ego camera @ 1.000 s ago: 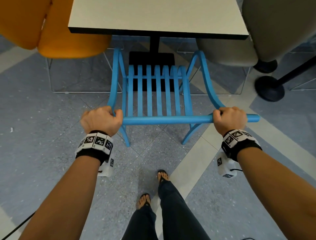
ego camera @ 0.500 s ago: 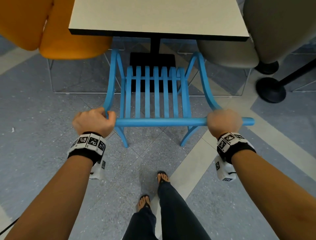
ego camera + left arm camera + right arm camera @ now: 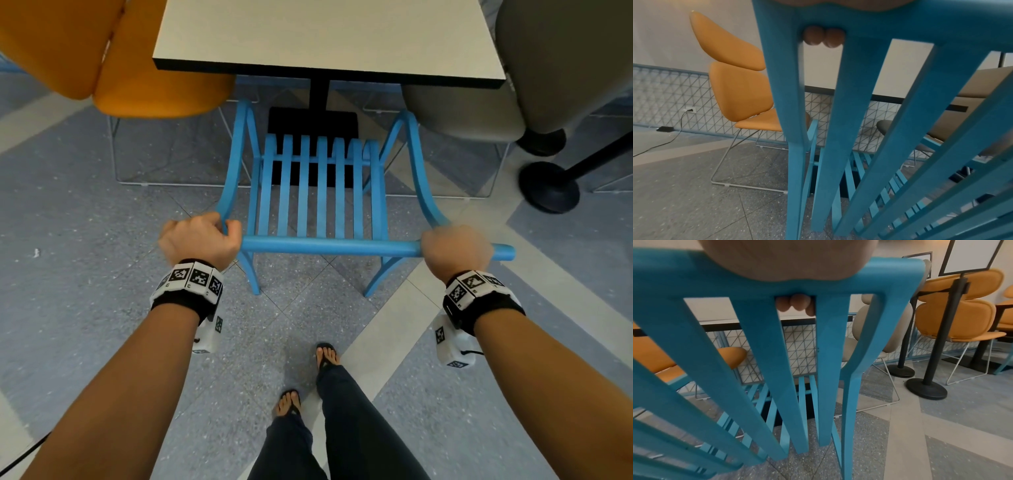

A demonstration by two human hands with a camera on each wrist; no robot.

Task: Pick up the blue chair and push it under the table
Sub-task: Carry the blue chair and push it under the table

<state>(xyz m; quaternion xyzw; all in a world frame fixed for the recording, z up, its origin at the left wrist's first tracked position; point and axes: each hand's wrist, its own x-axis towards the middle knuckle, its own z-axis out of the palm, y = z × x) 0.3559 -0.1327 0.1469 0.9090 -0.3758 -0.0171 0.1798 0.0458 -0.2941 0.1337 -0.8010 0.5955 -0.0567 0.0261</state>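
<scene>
Left hand [image 3: 200,240]: fingers [image 3: 815,36] curled round top rail of blue chair [image 3: 320,192].
Right hand [image 3: 455,248]: fingers [image 3: 797,302] curled round same rail.
Rail axis: across, between both hands.
Seat: pointing beyond fingers, toward counter [image 3: 325,37].

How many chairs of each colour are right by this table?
blue chair: 1
orange chair: 1
grey chair: 1
Total: 3 chairs

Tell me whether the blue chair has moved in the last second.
Yes, the blue chair went slightly left: its top rail juts less far past the near right corner of the table than before.
</scene>
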